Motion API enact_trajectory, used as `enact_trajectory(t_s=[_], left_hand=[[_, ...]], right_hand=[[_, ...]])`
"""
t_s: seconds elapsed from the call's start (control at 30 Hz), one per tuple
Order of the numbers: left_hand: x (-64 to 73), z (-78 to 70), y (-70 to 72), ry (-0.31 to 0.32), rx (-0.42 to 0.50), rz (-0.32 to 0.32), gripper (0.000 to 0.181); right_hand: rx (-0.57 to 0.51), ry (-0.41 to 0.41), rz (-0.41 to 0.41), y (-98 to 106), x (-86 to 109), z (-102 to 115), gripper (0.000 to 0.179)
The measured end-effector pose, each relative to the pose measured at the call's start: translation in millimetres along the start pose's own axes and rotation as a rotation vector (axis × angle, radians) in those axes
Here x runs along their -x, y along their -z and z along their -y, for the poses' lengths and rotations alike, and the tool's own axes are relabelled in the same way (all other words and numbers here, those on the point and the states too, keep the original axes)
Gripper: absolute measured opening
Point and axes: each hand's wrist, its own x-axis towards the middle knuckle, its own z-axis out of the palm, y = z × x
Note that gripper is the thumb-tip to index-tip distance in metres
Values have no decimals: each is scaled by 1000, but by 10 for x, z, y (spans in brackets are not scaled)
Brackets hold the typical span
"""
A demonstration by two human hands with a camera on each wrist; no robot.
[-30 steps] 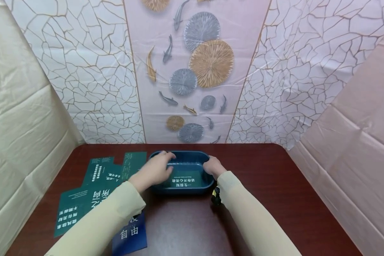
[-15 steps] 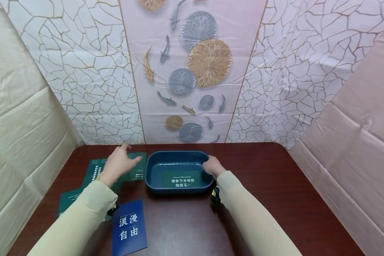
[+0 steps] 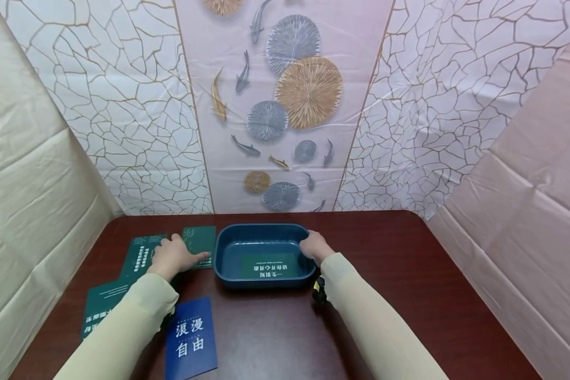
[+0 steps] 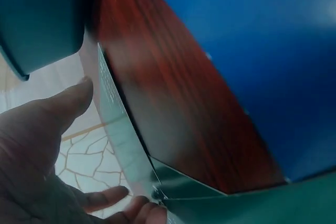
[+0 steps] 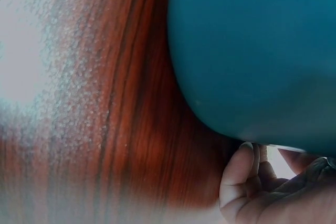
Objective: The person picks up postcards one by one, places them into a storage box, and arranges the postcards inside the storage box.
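My right hand [image 3: 316, 247] grips the right end of a dark teal rectangular tub [image 3: 266, 283], fingers curled at its rim; the right wrist view shows them against the tub's outer wall [image 5: 252, 56]. A green card [image 3: 268, 265] with white lettering lies inside the tub. My left hand [image 3: 173, 257] is low over several green cards on the left, thumb spread away from the fingers. One green card [image 3: 200, 243] lies by its thumb, another [image 3: 140, 258] to its left. In the left wrist view its fingertips [image 4: 142, 208] are right at the green cards' edges. My forearm hides part of the cards.
A blue card [image 3: 191, 338] with white characters lies nearer the front, beside my left sleeve. Another green card [image 3: 105, 301] lies farther left. All rest on a dark red-brown wooden table [image 3: 385, 274], with patterned cloth [image 3: 275, 158] hanging behind it and plain cloth at both sides.
My left hand has moved from over the tub leftward to the green cards, then lowered toward them. The blue card is now uncovered. My right hand has kept its hold on the tub.
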Motion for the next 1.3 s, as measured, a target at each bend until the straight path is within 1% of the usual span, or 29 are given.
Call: enact_trajectory(t_s=[0.2, 0.37, 0.5, 0.63, 0.77, 1.03, 1.13, 1.3], left_hand=[[16, -64, -5, 74, -57, 47, 118], [3, -79, -1, 103, -66, 55, 120], [-13, -74, -16, 102, -67, 57, 120], [-24, -64, -34, 87, -59, 60, 117], [-43, -51, -55, 78, -47, 59, 120], [-79, -59, -87, 112, -47, 39, 127], [-86, -72, -90, 113, -51, 21, 124], [-81, -96, -92, 92, -57, -2, 114]], right_hand=[[12, 1, 2, -5, 7, 12, 57], [21, 5, 2, -1, 12, 17, 57], [24, 8, 3, -1, 4, 12, 57], [24, 3, 2, -2, -9, 3, 57], [27, 6, 1, 1, -15, -7, 58], [23, -11, -4, -5, -1, 0, 57], [20, -17, -6, -8, 6, 9, 56], [18, -21, -12, -3, 0, 13, 56]])
